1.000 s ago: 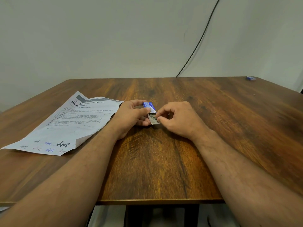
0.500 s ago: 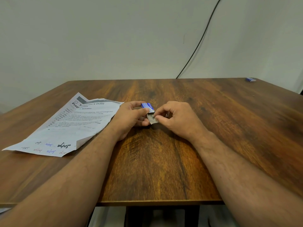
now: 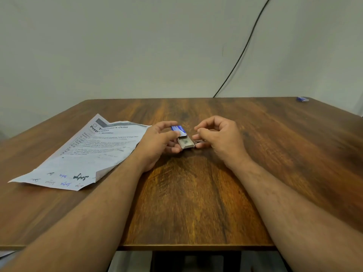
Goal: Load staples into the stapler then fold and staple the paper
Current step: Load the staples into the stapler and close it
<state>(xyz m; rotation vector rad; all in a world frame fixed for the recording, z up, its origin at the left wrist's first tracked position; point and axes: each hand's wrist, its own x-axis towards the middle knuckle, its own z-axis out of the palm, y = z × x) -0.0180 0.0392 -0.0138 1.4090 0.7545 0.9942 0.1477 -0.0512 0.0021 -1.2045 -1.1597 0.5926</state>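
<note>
My left hand (image 3: pixel 160 143) holds a small staple box (image 3: pixel 181 137), a blue sleeve with a grey inner tray slid out toward the right. My right hand (image 3: pixel 218 137) sits just right of the tray, and its thumb and fingers pinch a thin metal strip of staples (image 3: pixel 198 142) at the tray's open end. A printed paper sheet (image 3: pixel 86 154) with handwriting along its near edge lies flat on the wooden table (image 3: pixel 192 203), left of my left hand. No stapler shows between my hands.
A small blue object (image 3: pixel 302 99) lies at the table's far right corner; I cannot tell what it is. A black cable (image 3: pixel 241 54) runs down the wall behind the table. The table's front edge is close to me.
The grey tray has slid further out of the blue sleeve. My right hand has drawn a little to the right, and a strip of staples now shows between its fingers.
</note>
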